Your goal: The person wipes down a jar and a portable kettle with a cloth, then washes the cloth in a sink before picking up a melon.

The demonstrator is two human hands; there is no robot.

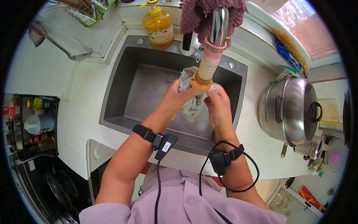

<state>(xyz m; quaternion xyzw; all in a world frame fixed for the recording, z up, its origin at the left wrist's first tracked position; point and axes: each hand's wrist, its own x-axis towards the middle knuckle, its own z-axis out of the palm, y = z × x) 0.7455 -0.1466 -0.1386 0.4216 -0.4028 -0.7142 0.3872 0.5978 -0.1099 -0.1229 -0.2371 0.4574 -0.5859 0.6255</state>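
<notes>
Both hands are over a dark grey kitchen sink (145,96), gripping a wet-looking greyish cloth (193,109). My left hand (174,99) clasps the cloth's left side, its thumb reaching across toward the tap. On the other side, my right hand (219,105) pinches the cloth's right edge. Directly above the cloth comes the end of the tap, a ribbed hose extension (208,67) clamped onto a chrome spout (219,28). That extension hides part of the cloth and some fingertips. Whether water is running cannot be made out.
A pump bottle of yellow liquid (159,28) stands behind the sink, and a purple towel (193,16) drapes over the tap. To the right sits a large lidded steel pot (291,109). A ladle (70,53) hangs at left. Black cables (159,193) trail from both wrist straps.
</notes>
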